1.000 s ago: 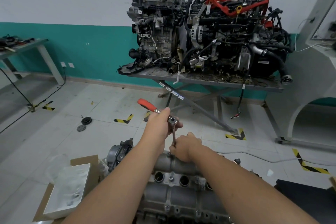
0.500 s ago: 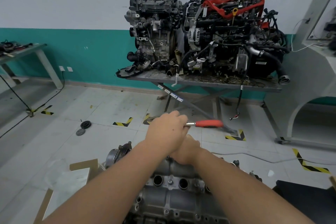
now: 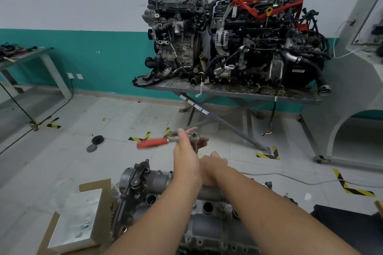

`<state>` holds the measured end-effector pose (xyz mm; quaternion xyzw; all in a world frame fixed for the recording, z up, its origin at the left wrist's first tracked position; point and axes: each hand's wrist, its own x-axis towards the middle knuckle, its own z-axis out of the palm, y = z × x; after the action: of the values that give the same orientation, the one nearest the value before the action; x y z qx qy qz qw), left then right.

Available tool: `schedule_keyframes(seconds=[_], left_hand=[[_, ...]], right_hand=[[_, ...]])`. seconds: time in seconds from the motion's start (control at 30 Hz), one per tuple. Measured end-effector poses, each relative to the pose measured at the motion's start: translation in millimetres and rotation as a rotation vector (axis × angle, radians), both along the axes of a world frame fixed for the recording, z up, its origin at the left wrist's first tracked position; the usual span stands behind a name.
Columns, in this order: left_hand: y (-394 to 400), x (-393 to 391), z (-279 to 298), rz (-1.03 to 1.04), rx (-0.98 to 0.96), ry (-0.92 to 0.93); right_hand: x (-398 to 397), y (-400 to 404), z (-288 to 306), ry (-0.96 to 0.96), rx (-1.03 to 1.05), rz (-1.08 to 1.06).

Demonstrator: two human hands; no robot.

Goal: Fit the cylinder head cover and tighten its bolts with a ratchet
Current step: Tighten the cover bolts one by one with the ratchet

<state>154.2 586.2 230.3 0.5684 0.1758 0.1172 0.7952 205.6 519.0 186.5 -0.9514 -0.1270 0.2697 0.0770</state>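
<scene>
Head view: left hand (image 3: 187,156) grips the ratchet (image 3: 165,142) at its head, red handle blurred, pointing left. Right hand (image 3: 213,163), partly hidden behind the left, sits low at the extension; its fingers' grip cannot be told. Cylinder head cover (image 3: 199,227) sits on the engine below both forearms

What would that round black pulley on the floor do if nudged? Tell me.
The black pulley lies flat on the tiled floor, so it would probably slide, not roll. It looks rigid and fairly heavy for its size. Stood on edge, it could roll toward the grey disc beside it.
</scene>
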Motion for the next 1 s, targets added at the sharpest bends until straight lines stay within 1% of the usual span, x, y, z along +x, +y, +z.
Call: schedule_keyframes(seconds=[0.03, 0.07, 0.2, 0.27, 0.37, 0.5, 0.6, 0.67, 0.77, 0.87, 0.93, 1.0], left_hand=[[4, 6, 4, 0.013, -0.078, 0.019], [11, 9, 7, 0.006, -0.111, 0.033], [28, 10, 11, -0.138, -0.025, 0.02], [34, 6, 9, -0.188, -0.062, -0.018], [37, 5, 7, -0.191, -0.105, -0.038], [35, 9, 13, -0.177, -0.128, 0.007], [40, 15, 21, -0.172, -0.163, 0.081], [43, 18, 26, -0.171, -0.125, 0.139], [41, 19, 33, -0.224, 0.036, 0.183], [37, 21, 43, -0.283, 0.267, 0.266], [40, 24, 51, -0.356, 0.535, 0.306], [43, 27, 58, -0.421, 0.836, 0.299]], right_hand=[[1, 0, -2, -0.02, -0.01, 0.021], [2, 0, -6, -0.035, -0.004, 0.022], [4, 1, -13, -0.102, -0.033, 0.05], [6, 1, -17, -0.108, -0.061, 0.055], [5, 2, -16, -0.098, -0.062, 0.06], [7, 1, -19, -0.116, -0.052, 0.07], [6, 1, -19, -0.12, -0.055, 0.083], [6, 1, -18, -0.114, -0.061, 0.085], [6, 1, -18, -0.131, -0.049, 0.09], [5, 1, -17, -0.129, -0.048, 0.107], [3, 0, -14, -0.127, -0.059, 0.117], [2, -2, -13, -0.128, -0.063, 0.109]])
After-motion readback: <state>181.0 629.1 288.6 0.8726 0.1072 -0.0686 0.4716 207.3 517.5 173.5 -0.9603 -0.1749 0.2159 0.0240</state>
